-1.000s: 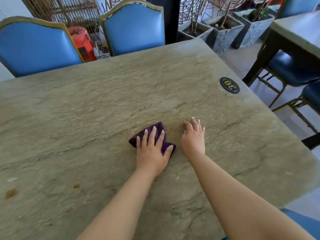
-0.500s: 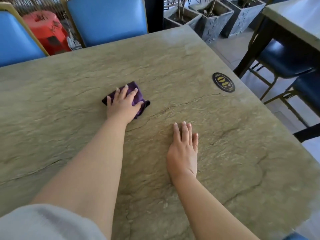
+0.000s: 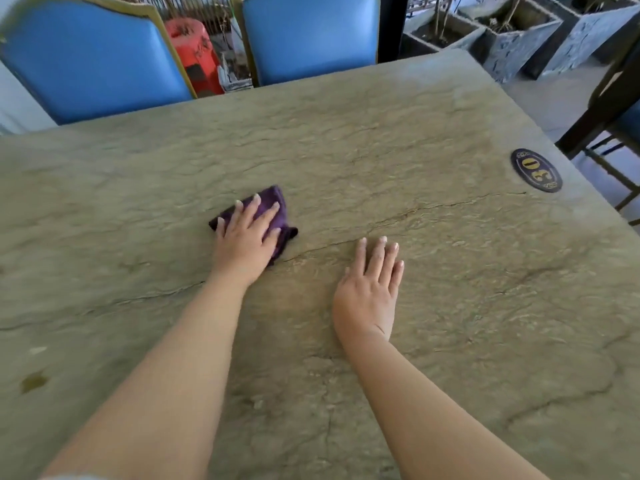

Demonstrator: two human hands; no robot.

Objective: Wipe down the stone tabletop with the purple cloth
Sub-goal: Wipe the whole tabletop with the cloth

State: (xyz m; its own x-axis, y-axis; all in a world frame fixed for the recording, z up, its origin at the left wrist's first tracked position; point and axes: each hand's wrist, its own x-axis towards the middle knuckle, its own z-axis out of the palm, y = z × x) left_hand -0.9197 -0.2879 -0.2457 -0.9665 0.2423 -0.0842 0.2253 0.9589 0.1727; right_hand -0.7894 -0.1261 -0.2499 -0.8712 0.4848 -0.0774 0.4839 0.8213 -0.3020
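My right hand [image 3: 369, 292] lies flat and open on the stone tabletop [image 3: 467, 306], bracing. Further out, my left hand [image 3: 247, 242], fingers spread, presses the purple cloth [image 3: 275, 202] mid-table. Risk: the bunched cloth slips out under my palm on the rough stone. Far right edge, the oval plaque [image 3: 536, 170] reads 30.

The stone desk [image 3: 381, 140] is greenish-beige and veined with cracks. On it lie a crumpled purple cloth [image 3: 273, 202], a dark oval number plaque [image 3: 536, 170] near the right edge, and both flat hands.
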